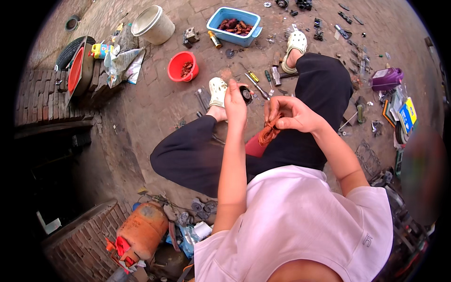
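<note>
My left hand [235,101] is closed on a dark round part [246,95] with a ring-shaped face, held on the hand's right side. Its far fingers are partly hidden. To the right, my right hand [296,115] pinches a looped bundle of reddish copper wire [269,133] between thumb and fingers. The bundle hangs above a red surface [255,146] between my legs. Beyond the hands, a screwdriver with a yellow handle [253,76], a dark-handled screwdriver [268,78] and a hammer [276,76] lie on the brick ground.
A red bucket [171,69] and a blue tub [256,32] hold reddish-brown pieces. A white bucket [157,27] stands at the far left. Scattered metal parts [364,61] and a purple jug [387,79] lie to the right. An orange gas cylinder [143,230] is at the near left.
</note>
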Demonstrator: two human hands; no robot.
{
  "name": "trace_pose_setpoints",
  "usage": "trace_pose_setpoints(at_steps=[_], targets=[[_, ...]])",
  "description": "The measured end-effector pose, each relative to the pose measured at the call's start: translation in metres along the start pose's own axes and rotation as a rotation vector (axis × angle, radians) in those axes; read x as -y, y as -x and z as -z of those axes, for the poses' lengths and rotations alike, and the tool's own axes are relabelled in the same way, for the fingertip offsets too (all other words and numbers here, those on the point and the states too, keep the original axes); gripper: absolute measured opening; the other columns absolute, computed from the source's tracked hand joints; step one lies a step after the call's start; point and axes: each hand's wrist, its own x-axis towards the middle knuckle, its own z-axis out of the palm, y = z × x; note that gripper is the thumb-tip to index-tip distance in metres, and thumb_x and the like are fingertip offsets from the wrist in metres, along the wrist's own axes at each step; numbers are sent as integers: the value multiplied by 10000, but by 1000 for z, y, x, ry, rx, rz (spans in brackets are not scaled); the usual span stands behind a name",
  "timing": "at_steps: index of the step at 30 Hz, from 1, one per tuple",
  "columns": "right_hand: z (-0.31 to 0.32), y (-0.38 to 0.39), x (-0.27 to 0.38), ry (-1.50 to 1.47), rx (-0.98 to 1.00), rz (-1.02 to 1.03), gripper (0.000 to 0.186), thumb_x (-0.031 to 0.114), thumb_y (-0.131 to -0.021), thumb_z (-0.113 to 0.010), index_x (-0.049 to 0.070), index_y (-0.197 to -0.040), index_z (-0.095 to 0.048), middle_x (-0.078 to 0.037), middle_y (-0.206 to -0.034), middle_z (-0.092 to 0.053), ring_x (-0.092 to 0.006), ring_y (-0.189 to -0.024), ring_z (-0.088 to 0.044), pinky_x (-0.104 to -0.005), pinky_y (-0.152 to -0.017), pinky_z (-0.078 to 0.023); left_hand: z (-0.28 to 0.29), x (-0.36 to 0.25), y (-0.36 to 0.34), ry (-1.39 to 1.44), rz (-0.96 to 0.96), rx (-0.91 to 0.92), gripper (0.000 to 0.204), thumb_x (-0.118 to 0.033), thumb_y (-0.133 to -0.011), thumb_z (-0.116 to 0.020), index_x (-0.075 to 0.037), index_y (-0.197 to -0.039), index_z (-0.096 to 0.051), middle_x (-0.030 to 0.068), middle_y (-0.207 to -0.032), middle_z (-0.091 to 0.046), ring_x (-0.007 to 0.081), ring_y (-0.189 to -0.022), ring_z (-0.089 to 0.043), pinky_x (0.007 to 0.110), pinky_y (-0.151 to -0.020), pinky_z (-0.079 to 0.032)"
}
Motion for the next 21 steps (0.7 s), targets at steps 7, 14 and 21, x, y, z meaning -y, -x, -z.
trace_pose_setpoints(at_steps=[7,14,21], targets=[[-4,16,-4,-358,-114,83,246,231,-915,-691,45,-968,-540,-76,-998,-608,-159,-883,-621,-294,-796,-565,24,5,-20,548,370,-176,622,-568,-1014,-339,-7,-909,-585,142,-736,-629,238,-575,-572,307,-505,-425],[20,-50,-24,-571,-948,515,160,114,-946,-638,25,-992,-514,-77,-1021,-622,-135,-841,-609,-284,-853,-564,-3,23,14,341,225,-198,553,-515,-1041,-295,-21,-996,-539,133,-797,-638,213,-651,-590,303,-600,-484],[9,-29,-14,1014,-173,30,150,50,-876,-683,14,-950,-557,-74,-979,-534,-183,-836,-630,-328,-689,-531,25,-19,15,-124,-493,-136,410,-410,-1050,-389,-23,-1001,-516,71,-913,-566,138,-841,-583,267,-791,-451]])
